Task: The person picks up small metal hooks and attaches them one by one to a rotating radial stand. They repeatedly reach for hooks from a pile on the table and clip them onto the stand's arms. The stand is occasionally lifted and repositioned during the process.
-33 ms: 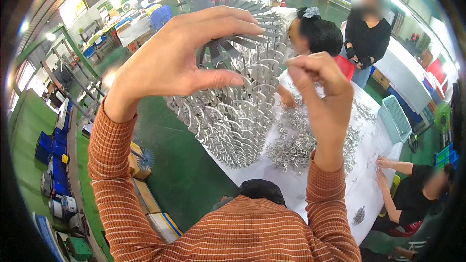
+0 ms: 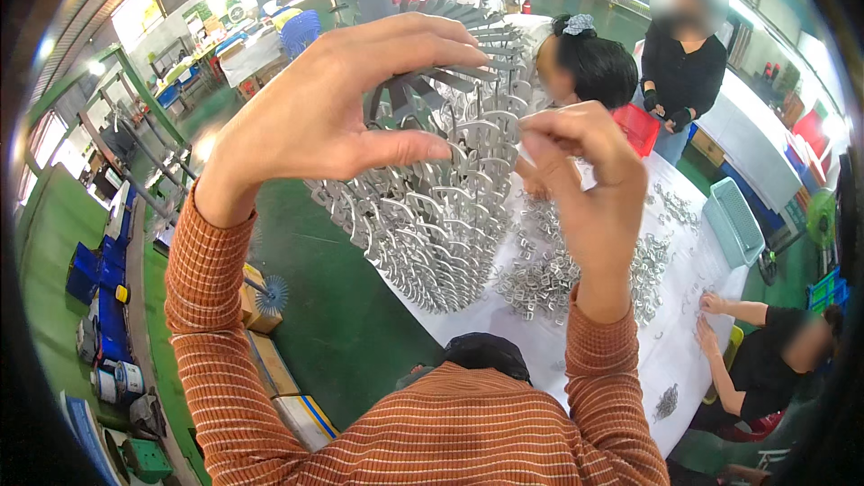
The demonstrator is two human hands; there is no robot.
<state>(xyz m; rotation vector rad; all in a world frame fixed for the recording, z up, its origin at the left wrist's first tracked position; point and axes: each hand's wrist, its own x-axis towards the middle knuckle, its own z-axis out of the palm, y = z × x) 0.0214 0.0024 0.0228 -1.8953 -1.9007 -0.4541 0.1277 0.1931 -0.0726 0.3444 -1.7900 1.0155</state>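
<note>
The hanging rack [image 2: 441,207] of metal clips risked snagging the left hand [image 2: 333,108], spread open and empty against its prongs, while the right hand [image 2: 585,171] pinched shut on something too small to make out.

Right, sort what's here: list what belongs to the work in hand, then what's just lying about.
In the work: left hand, right hand, rack of metal clips, loose clips on the white table.

Lying about: red basket, grey crate, blue bins.
</note>
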